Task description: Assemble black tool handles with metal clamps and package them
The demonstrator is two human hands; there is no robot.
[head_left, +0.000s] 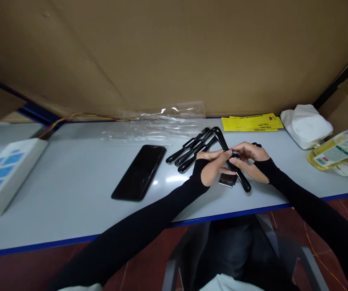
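A long glossy black handle-like piece (221, 140) with a hole at its upper end slants down between my hands, above the table. My left hand (212, 166) is closed around its middle from the left, thumb on top. My right hand (250, 158) grips the same middle part from the right, fingertips pressed together. What lies under the fingers is partly hidden. Beneath the hands, a small dark flat item (226, 180) with a pale edge shows on the table. Just left, several similar black handle-like pieces (188, 150) with open middle frames lie side by side.
A black phone (139, 173) lies left of the hands. Clear plastic packaging (167, 123) and yellow printed cards (251, 123) rest along the back wall. To the right are a white cloth-like bundle (307, 125) and a bottle of yellow liquid (340, 149). A white-and-blue box (7, 178) stands far left.
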